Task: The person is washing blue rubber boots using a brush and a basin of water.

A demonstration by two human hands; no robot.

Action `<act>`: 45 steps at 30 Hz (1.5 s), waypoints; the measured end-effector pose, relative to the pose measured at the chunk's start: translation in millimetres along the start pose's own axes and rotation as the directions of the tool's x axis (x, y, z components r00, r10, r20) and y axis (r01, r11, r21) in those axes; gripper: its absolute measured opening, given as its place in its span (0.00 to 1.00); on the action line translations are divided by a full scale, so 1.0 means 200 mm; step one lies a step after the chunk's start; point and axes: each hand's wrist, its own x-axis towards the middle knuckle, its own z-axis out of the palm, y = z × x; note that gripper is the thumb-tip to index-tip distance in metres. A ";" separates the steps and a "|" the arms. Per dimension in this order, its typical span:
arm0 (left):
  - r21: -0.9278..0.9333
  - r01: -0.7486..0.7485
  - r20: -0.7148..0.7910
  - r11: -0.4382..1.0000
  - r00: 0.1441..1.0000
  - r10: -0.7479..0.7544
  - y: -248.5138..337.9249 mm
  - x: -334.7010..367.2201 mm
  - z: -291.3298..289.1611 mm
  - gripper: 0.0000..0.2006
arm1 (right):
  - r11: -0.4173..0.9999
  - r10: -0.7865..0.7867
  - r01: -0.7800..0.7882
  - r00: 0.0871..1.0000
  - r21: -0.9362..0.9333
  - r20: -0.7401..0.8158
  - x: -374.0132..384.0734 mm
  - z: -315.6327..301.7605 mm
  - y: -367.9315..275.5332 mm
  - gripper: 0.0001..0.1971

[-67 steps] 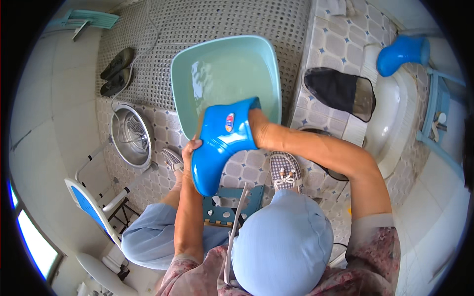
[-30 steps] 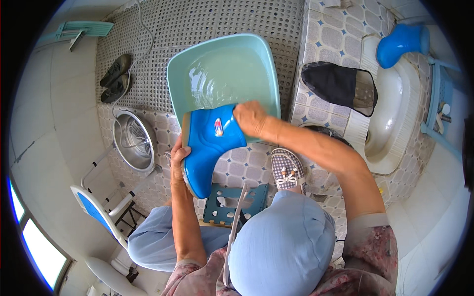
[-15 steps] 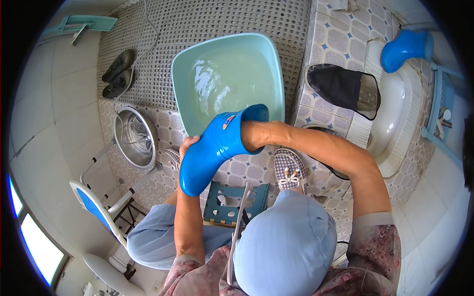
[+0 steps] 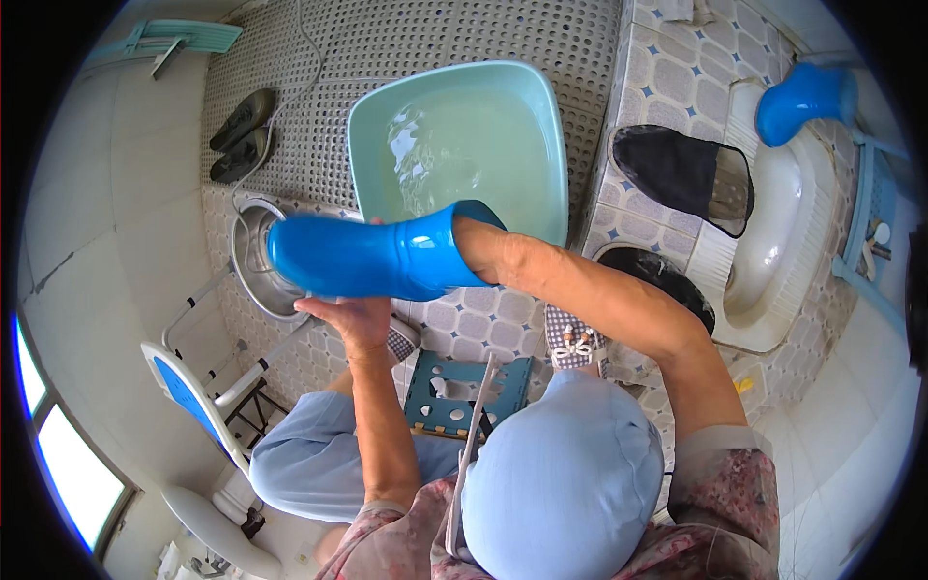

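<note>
A glossy blue rubber boot (image 4: 358, 256) lies roughly level in front of the basin, its toe pointing left and its opening to the right. My right hand is pushed inside the boot shaft, so its fingers are hidden; only the wrist (image 4: 481, 249) shows at the opening. From below, my left hand (image 4: 356, 317) holds the foot part, thumb along the lower side and a fingertip just showing over the top edge. Behind the boot stands a pale green square basin (image 4: 556, 155) of water. A second blue boot (image 4: 802, 101) is at the far right.
A steel bowl (image 4: 246, 290) sits at the left, partly behind the boot's toe. Dark shoes (image 4: 242, 135) rest on the perforated mat. A black mesh-ended shoe (image 4: 667, 174) lies beside the white squat toilet (image 4: 783, 242). A teal folding stool (image 4: 454, 391) is close in front.
The boot has swung up and left, from toe pointing down to lying level. My left hand has shifted from beside the boot to beneath its foot part; my right hand stays inside.
</note>
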 end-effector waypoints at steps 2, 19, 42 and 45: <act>0.060 -0.023 -0.024 0.998 0.999 0.025 -0.02 0.01 -0.06 0.42 | 0.998 0.023 -0.024 1.000 -0.060 -0.017 0.02 0.01 -0.02 0.14; -0.227 0.322 0.021 0.919 0.945 -0.326 -0.03 0.07 0.10 0.35 | 0.525 -0.577 0.128 0.780 -0.841 -0.242 -0.54 -0.14 -0.45 0.13; -0.237 0.440 0.019 0.866 0.894 -0.448 -0.06 0.18 0.14 0.53 | 0.922 -0.381 0.215 0.651 -0.322 -0.657 -0.77 -0.15 -0.30 0.14; -0.217 0.435 0.025 0.874 0.897 -0.440 -0.02 0.18 0.18 0.53 | 0.922 -0.383 0.231 0.655 -0.311 -0.651 -0.77 -0.14 -0.29 0.14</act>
